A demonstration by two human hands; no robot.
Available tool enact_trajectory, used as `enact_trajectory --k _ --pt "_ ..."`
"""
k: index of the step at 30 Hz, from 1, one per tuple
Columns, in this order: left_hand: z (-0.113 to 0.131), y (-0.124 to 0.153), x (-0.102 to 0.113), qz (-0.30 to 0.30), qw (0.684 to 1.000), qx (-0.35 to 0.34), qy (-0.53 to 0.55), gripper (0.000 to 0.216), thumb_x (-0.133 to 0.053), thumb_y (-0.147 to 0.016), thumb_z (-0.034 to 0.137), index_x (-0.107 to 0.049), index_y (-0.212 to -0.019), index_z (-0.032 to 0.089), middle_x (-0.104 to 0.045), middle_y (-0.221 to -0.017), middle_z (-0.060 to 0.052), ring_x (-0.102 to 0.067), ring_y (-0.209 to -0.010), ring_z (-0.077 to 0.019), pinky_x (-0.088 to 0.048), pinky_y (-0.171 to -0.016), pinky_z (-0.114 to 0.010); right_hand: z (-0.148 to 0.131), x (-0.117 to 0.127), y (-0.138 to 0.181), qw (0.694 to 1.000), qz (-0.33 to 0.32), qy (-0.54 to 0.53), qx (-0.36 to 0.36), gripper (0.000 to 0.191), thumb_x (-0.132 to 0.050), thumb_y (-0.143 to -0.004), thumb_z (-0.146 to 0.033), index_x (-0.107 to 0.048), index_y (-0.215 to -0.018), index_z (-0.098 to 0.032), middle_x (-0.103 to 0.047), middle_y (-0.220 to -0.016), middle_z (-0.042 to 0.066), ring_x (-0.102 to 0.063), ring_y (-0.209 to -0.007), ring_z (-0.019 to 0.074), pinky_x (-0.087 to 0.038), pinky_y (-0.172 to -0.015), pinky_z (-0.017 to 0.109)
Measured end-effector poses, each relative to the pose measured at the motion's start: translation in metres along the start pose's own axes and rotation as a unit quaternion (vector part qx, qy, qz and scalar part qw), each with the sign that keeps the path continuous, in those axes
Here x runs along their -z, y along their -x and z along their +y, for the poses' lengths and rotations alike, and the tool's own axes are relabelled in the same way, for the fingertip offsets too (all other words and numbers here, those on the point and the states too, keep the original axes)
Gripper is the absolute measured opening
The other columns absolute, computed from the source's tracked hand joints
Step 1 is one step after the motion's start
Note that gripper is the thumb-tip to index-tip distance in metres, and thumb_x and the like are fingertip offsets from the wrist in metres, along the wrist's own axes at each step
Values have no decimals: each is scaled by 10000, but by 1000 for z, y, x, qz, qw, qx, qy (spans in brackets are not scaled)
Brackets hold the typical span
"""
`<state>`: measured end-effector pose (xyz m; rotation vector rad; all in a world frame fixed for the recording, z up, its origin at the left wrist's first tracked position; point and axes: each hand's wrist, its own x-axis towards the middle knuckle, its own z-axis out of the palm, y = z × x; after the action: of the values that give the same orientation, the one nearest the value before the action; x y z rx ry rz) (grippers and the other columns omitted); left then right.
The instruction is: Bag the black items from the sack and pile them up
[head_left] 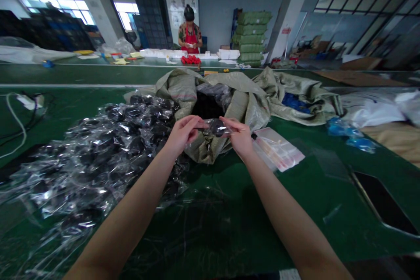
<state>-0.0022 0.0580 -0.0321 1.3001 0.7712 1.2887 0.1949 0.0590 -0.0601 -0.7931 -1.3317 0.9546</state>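
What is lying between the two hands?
In the head view, a small clear bag with a dark part inside spans the gap; the left hand and right hand each pinch one end.

Dim hall, window glare, perhaps warped edges

Both bare arms stretched forward and converged ahead of the body. The left hand (182, 134) and right hand (240, 137) were level, near each other, fingers curled and pinching inward.
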Motion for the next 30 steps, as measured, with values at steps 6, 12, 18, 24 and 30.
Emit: enact_trajectory --k 6,12,18,24,30 --pt "-1 0 -6 28 997 68 10 460 -808 -666 466 -517 -882 183 -681 -733 6 -301 -326 8 -138 -324 -151 -11 -4 7 983 22 137 120 351 -501 -851 -198 -766 -1024 -349 -593 -1049 36 -593 -919 166 -593 -730 318" --pt "-1 3 -8 -44 994 99 19 421 -781 -693 498 -602 -797 132 -572 -598 23 -270 -341 6 -121 -329 -171 -11 -3 9 981 21 123 147 277 -517 -900 -305 -768 -990 -379 -596 -1039 37 -604 -904 175 -594 -714 341" --pt "-9 -1 -7 33 998 34 -37 354 -790 -674 449 -642 -777 144 -502 -538 54 -310 -363 -21 -158 -339 -172 -10 -7 2 998 45 -14 29 338 -611 -846 -435 -688 -1169 -371 -659 -1085 7 -642 -942 176 -589 -799 348" --pt "-11 -2 -8 66 996 9 -62 280 -757 -706 405 -631 -774 165 -438 -468 76 -305 -357 -37 -183 -349 -177 -9 -17 1 983 6 -133 -124 474 -766 -700 -487 -685 -1107 -259 -717 -1111 33 -694 -909 191 -598 -820 382" --pt "-9 -2 -4 42 998 1 -46 294 -776 -676 400 -591 -691 172 -394 -435 85 -297 -350 -40 -185 -351 -182 -8 -18 3 970 -3 -190 -154 403 -877 -563 -409 -744 -894 -223 -760 -974 22 -707 -905 189 -585 -865 363"
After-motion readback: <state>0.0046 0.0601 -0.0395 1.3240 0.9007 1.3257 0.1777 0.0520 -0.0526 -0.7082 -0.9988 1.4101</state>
